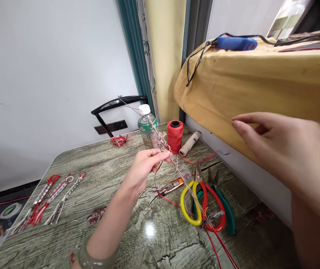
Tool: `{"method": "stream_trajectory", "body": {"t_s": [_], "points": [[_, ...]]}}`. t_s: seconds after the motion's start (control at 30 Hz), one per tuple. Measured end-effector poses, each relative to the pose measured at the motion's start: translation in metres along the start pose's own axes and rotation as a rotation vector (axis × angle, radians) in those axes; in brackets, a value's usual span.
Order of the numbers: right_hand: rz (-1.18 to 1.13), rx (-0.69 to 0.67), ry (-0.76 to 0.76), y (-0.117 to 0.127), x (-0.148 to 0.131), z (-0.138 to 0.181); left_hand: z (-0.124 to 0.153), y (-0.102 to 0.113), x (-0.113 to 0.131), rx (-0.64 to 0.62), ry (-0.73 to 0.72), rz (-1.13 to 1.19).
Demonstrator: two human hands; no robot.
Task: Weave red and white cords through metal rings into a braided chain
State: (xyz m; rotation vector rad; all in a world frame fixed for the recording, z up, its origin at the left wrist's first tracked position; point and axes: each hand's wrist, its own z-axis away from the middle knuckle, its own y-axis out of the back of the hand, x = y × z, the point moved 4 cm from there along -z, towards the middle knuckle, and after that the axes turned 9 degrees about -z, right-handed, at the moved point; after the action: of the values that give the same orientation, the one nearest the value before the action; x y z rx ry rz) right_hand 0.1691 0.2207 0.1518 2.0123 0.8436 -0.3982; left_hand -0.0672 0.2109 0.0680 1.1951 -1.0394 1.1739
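My left hand [145,168] is closed in a pinch on a twisted bundle of thin red, white and grey cords [184,178]. A frayed knot of thread [162,140] sits just above the fingertips. The bundle runs tight from the black chair back down across the scissors. Raised at the right, my right hand [283,153] has thumb and forefinger pressed together; whatever they may hold is too fine to make out. Scissors [188,203] with one yellow and one red handle lie below the cords, beside green-handled pliers [227,209].
Behind stand a plastic bottle [145,125] and a red thread spool [174,136], with a pale roll [190,143] alongside. Three braided cord pieces [58,192] lie left. A yellow-covered surface [249,86] rises right, bearing a blue corded tool [235,43]. A black chair [115,102] stands behind.
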Motion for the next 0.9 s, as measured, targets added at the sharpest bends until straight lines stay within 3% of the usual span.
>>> {"method": "stream_trajectory", "body": {"t_s": [0.07, 0.2, 0.27, 0.3, 0.33, 0.4, 0.5, 0.6, 0.73, 0.83, 0.9], "points": [[-0.190, -0.153, 0.006, -0.026, -0.010, 0.000, 0.001, -0.002, 0.001, -0.010, -0.006, 0.005], [-0.735, -0.713, -0.120, -0.092, -0.020, 0.013, 0.002, -0.004, 0.003, -0.019, -0.021, 0.013], [-0.850, -0.931, -0.149, -0.111, -0.020, 0.021, 0.003, -0.002, 0.004, -0.039, -0.013, 0.006], [-0.868, -0.975, -0.159, -0.114, -0.018, 0.022, 0.003, 0.001, 0.005, -0.045, -0.001, -0.007], [-0.869, -0.972, -0.163, -0.113, -0.015, 0.021, 0.004, 0.005, 0.006, -0.042, 0.013, -0.026], [-0.872, -0.840, -0.179, -0.100, -0.008, 0.013, 0.006, 0.015, 0.011, -0.014, 0.024, -0.063], [-0.955, -0.613, -0.208, -0.065, -0.002, 0.000, 0.015, 0.031, 0.025, 0.015, -0.039, -0.086], [-1.068, -0.529, -0.177, -0.031, -0.009, -0.002, 0.032, 0.041, 0.042, 0.025, -0.148, -0.067], [-1.160, -0.569, -0.034, -0.002, -0.028, 0.008, 0.060, 0.043, 0.059, 0.025, -0.299, 0.005], [-1.094, -0.664, 0.059, 0.006, -0.037, 0.019, 0.077, 0.034, 0.068, -0.017, -0.394, 0.011], [-1.021, -0.680, 0.115, 0.009, -0.040, 0.024, 0.087, 0.024, 0.075, 0.019, -0.462, -0.027]]}}
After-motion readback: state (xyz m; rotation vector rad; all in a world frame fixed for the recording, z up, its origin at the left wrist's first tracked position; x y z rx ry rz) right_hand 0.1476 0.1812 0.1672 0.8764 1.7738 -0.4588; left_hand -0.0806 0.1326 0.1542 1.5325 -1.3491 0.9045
